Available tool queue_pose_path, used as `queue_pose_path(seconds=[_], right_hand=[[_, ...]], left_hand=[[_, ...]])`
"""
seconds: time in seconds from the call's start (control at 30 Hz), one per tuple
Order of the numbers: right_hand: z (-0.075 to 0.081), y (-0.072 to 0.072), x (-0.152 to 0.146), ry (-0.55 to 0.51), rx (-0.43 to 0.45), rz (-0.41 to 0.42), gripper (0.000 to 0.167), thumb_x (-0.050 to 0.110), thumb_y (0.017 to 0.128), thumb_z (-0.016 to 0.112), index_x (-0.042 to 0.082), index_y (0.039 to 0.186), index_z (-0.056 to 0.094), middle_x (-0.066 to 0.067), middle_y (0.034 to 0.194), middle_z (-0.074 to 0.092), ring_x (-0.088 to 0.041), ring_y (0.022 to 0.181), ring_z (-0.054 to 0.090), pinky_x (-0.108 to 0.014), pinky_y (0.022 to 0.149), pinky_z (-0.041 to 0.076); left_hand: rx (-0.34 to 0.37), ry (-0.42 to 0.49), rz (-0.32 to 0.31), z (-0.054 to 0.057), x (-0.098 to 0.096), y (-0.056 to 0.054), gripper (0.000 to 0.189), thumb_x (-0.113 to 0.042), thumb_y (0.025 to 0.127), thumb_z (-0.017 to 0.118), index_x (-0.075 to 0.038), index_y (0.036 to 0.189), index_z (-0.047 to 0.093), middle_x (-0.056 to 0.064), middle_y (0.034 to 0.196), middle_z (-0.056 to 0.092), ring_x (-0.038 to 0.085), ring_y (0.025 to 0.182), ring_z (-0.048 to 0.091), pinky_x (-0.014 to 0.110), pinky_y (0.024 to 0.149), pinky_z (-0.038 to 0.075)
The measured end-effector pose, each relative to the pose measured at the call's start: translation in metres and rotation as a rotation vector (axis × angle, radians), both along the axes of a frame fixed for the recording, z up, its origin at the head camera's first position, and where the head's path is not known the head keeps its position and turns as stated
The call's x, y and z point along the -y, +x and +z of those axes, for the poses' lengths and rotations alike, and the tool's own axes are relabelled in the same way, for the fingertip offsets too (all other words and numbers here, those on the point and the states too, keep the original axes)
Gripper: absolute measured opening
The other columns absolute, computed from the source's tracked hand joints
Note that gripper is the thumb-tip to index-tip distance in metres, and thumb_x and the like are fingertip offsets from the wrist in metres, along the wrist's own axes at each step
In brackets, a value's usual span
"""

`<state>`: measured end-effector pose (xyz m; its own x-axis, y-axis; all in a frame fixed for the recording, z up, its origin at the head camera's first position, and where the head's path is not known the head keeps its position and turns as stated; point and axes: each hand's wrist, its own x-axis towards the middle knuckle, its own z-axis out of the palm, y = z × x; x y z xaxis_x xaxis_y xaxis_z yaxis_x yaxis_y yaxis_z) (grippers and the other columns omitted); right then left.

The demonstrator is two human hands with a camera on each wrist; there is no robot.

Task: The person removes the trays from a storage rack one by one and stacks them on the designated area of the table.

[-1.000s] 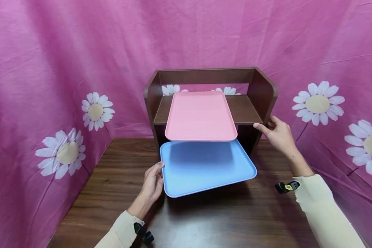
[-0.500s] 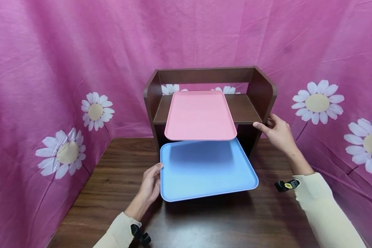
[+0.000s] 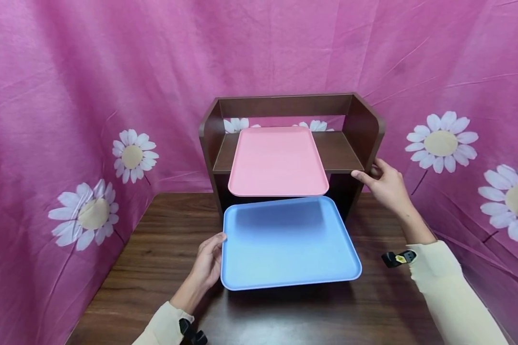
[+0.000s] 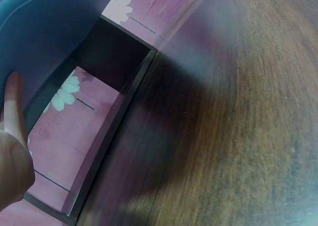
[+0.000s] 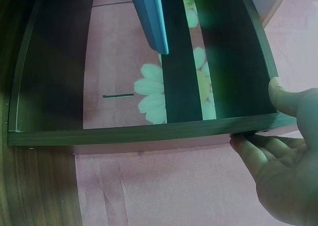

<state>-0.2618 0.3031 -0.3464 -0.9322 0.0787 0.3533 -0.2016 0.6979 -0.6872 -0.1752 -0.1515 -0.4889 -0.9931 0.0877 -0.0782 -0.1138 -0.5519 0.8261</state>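
In the head view, my left hand holds a blue tray by its left edge, thumb on the rim. The tray hangs above the table, in front of the lower opening of a dark brown wooden shelf. From the left wrist view, the fingers lie against the tray's underside. My right hand grips the shelf's right side panel, thumb in front and fingers behind, as the right wrist view shows of the panel. A pink tray rests on the upper board, its front overhanging.
The shelf stands at the back of a brown wood-grain table. Behind and at both sides hangs a pink cloth with white daisies. Below the shelf's upper board, its open back shows that cloth.
The blue tray has come toward me and down, away from beneath the pink tray, with my left hand moving along. My right hand and the pink tray have stayed put.
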Motion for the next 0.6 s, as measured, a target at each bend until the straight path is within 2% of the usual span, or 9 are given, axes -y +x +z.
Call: queue_pose_path(seconds=[0.07, 0.13, 0.2, 0.3, 0.43, 0.6], right_hand=[[-0.0002, 0.0006, 0.0002, -0.004, -0.001, 0.005, 0.068, 0.047, 0.100, 0.074, 0.004, 0.149, 0.056, -0.028, 0.135, 0.068, -0.038, 0.127, 0.066, -0.002, 0.073, 0.040], [-0.0006, 0.0008, 0.0000, -0.006, -0.011, 0.006, 0.065, 0.047, 0.099, 0.074, 0.004, 0.146, 0.059, -0.028, 0.134, 0.069, -0.023, 0.120, 0.071, -0.003, 0.072, 0.040], [-0.0011, 0.0012, 0.0001, -0.009, -0.027, 0.010, 0.059, 0.045, 0.099, 0.074, 0.004, 0.140, 0.063, -0.028, 0.130, 0.071, -0.009, 0.105, 0.071, -0.006, 0.070, 0.041], [-0.0026, 0.0016, 0.0001, -0.011, -0.051, 0.007, 0.050, 0.043, 0.099, 0.076, 0.004, 0.129, 0.068, -0.029, 0.122, 0.074, 0.008, 0.084, 0.056, -0.012, 0.066, 0.043], [-0.0031, 0.0019, 0.0000, -0.011, -0.058, 0.009, 0.047, 0.043, 0.099, 0.076, 0.003, 0.123, 0.069, -0.029, 0.117, 0.076, 0.003, 0.079, 0.055, -0.015, 0.062, 0.045], [-0.0012, 0.0031, -0.0003, -0.013, -0.052, 0.014, 0.049, 0.043, 0.100, 0.075, 0.002, 0.126, 0.070, -0.028, 0.115, 0.076, 0.002, 0.079, 0.056, -0.014, 0.063, 0.045]], left_hand=[[0.001, -0.004, -0.006, -0.0006, 0.0006, 0.0016, 0.034, -0.006, 0.107, 0.044, -0.017, 0.092, 0.072, -0.004, 0.084, 0.077, 0.005, 0.077, 0.073, 0.021, 0.074, 0.061], [-0.009, -0.004, -0.016, -0.0012, 0.0010, 0.0023, 0.035, -0.006, 0.108, 0.043, -0.017, 0.092, 0.072, -0.004, 0.083, 0.077, 0.005, 0.077, 0.073, 0.020, 0.073, 0.061], [-0.022, 0.000, -0.027, -0.0020, 0.0016, 0.0024, 0.035, -0.006, 0.108, 0.042, -0.017, 0.093, 0.073, -0.005, 0.083, 0.077, 0.005, 0.077, 0.073, 0.019, 0.073, 0.061], [-0.042, 0.000, -0.044, -0.0035, 0.0025, 0.0018, 0.036, -0.006, 0.108, 0.042, -0.017, 0.093, 0.073, -0.005, 0.084, 0.077, 0.004, 0.078, 0.073, 0.019, 0.073, 0.061], [-0.039, -0.012, -0.051, -0.0054, 0.0028, 0.0023, 0.034, -0.006, 0.107, 0.043, -0.016, 0.095, 0.073, -0.004, 0.084, 0.077, 0.005, 0.078, 0.073, 0.019, 0.073, 0.061], [-0.008, -0.048, -0.046, -0.0086, 0.0008, 0.0047, 0.029, -0.007, 0.106, 0.046, -0.014, 0.097, 0.072, -0.003, 0.084, 0.077, 0.005, 0.077, 0.072, 0.020, 0.072, 0.061]])
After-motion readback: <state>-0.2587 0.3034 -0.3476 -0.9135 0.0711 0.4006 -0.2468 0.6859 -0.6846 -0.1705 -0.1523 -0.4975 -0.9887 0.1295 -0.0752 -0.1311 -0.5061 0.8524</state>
